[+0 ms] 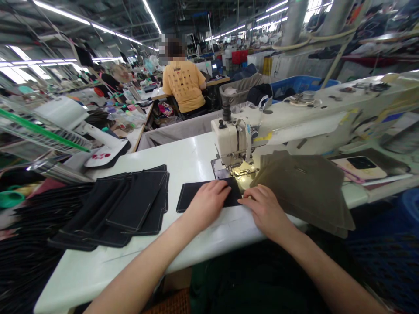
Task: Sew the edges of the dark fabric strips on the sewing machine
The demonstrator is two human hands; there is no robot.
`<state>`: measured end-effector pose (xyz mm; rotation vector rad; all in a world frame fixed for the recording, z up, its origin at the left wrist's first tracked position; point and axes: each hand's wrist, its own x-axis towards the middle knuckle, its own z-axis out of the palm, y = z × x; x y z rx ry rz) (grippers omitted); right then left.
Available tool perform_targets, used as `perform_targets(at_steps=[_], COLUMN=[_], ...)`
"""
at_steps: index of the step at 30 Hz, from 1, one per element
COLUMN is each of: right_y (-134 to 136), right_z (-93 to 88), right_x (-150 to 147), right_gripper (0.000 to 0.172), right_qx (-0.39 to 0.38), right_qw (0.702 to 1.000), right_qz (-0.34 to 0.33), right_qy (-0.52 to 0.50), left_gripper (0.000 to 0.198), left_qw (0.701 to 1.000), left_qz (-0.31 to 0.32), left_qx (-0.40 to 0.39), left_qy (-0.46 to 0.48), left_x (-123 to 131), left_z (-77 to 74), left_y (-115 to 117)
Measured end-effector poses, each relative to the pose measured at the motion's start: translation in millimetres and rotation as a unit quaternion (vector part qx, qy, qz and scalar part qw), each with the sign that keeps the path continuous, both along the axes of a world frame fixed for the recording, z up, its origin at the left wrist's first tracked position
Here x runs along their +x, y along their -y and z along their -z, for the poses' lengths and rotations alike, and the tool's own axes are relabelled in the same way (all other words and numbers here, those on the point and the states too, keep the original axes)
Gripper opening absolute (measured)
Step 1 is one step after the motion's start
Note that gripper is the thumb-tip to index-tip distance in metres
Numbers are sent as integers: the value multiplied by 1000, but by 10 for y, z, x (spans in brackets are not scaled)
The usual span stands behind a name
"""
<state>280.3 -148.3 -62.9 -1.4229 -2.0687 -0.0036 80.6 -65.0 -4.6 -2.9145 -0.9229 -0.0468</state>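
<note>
A dark denim pocket piece [191, 195] lies flat on the white sewing table [183, 159], its right end under the sewing machine's head [233, 141]. My left hand [207, 201] rests flat on that piece, fingers stretched out toward the needle. My right hand [263, 208] lies just right of it with fingers extended, touching the piece's right edge beside a stack of olive-brown fabric [306, 189].
A fanned stack of dark denim pieces [131, 205] covers the table's left side. More dark cloth [29, 235] hangs at far left. A phone [362, 165] lies right of the machine. A person in a yellow shirt [185, 85] sits ahead, back turned.
</note>
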Motion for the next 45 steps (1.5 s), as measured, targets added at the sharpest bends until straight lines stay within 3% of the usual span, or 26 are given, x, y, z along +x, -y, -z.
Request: perform_targets(at_steps=[2,6,15,40,45], right_y=[-4,-47,-175,-237,-174], right_z=[-23,-37,-45,-59,-57], right_x=[0,6,19,57,68], right_gripper=[37,38,40,42,44], right_qx=[-7,-20,-35,-46,-58], right_qw=[1000,1000,999,999,998], right_qz=[-7,-18,-11,-8,-5], right_qy=[7,-3,-13,-19,-2], left_gripper=[33,35,37,39,37], left_qw=[997,994,989,986,988], left_qz=[58,36,25,21,44], left_qx=[-3,-19,-42,-39,-35], left_qy=[59,100,142,159,146], left_x=[98,177,182,194,159], left_z=[135,262,192,262,237], left_y=[15,-27,-152,-245,-134])
